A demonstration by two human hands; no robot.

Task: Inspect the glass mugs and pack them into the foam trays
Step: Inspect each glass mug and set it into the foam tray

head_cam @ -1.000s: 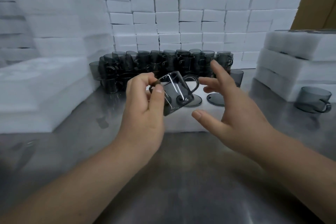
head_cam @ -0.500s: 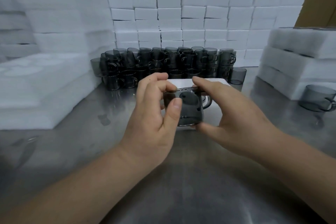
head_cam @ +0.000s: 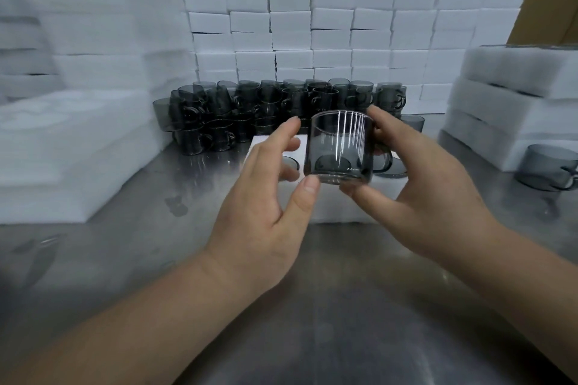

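Note:
A smoky grey glass mug point(head_cam: 339, 147) is upright in the air above a white foam tray point(head_cam: 331, 206). My right hand point(head_cam: 416, 184) grips it, fingers behind the wall and thumb under the base, with the handle toward the palm. My left hand point(head_cam: 266, 197) is beside the mug with spread fingers. Its thumb tip touches the base's left corner and its index finger stands a little off the rim. The tray has round pockets, with a dark glass disc point(head_cam: 289, 162) in the left one. A pile of grey mugs point(head_cam: 281, 112) sits behind the tray.
Foam tray stacks rise at the left point(head_cam: 78, 134) and right point(head_cam: 516, 103), with a wall of white foam blocks point(head_cam: 344, 25) at the back. A lone mug point(head_cam: 547, 166) stands by the right stack. The steel table point(head_cam: 312, 306) spreads under my arms.
The mug went from tilted in my left hand to upright, a little higher and further right. My right hand took hold of it. My left fingers have come off its wall.

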